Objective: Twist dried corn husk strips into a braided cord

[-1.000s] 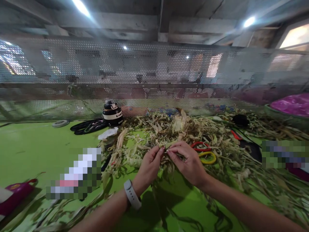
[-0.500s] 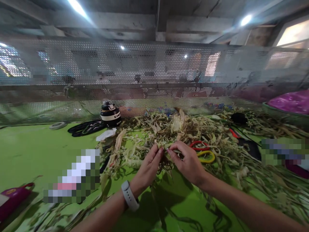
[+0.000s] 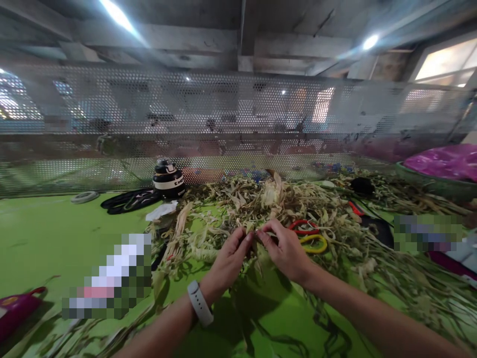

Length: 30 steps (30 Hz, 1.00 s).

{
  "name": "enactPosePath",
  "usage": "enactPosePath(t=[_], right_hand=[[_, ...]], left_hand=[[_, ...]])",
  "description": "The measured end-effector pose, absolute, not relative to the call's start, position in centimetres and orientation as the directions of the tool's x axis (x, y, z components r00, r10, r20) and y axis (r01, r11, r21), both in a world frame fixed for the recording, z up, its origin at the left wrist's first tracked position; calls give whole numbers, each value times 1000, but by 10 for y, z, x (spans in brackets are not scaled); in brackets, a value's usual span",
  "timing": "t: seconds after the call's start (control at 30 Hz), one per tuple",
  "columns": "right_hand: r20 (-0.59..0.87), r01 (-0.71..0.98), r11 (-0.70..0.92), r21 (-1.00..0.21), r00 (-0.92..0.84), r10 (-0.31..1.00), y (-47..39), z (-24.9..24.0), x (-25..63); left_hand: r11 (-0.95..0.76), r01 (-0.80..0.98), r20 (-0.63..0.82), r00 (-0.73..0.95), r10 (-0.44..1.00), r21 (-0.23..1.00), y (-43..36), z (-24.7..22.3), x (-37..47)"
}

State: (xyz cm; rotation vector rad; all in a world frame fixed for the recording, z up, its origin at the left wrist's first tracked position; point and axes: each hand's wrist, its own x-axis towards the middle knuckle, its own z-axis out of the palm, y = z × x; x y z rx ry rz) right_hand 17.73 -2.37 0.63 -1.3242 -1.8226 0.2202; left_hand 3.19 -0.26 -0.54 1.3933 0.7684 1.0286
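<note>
In the head view, the left hand (image 3: 230, 252) and right hand (image 3: 287, 250) nearly meet, fingertips pinched on a pale husk (image 3: 250, 227) before the pile (image 3: 316, 201). Such thin stuff probably wants a light, steady grip, thumbs close.

You are at a place that looks like a handcraft workshop: the green worktop (image 3: 33, 223) before you is strewn with dried, husk-like plant strips (image 3: 238, 196), with a red scissor handle (image 3: 306, 232) and a yellow scissor handle (image 3: 315, 250) among them. Along its far side runs a perforated metal screen (image 3: 204, 104). Above you, bare concrete beams (image 3: 208, 42) and bright ceiling lights (image 3: 119, 15) suggest an industrial building, with a window (image 3: 445, 62) high on your right.
</note>
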Motion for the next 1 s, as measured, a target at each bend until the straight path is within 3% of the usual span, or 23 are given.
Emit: enactPosePath(t=[0.3,0.43,0.57,0.83,1.0], right_hand=[[445,663,368,-652,-58,894,-20,8,183],[352,679,275,-680,-26,935,-12,10,192],[345,666,302,-682,-71,936,-6,14,202],[164,399,228,-888,-189,968,-4,24,205],[195,483,265,-835,-191,962,3,15,209]], left_hand=[[-193,-99,216,379,900,976,3,-13,32],[-162,-89,182,343,922,983,7,-12,29],[-126,-86,146,313,939,988,10,-13,27],[-33,-107,62,284,957,994,9,-9,24],[5,-145,44,335,941,989,10,-6,23]])
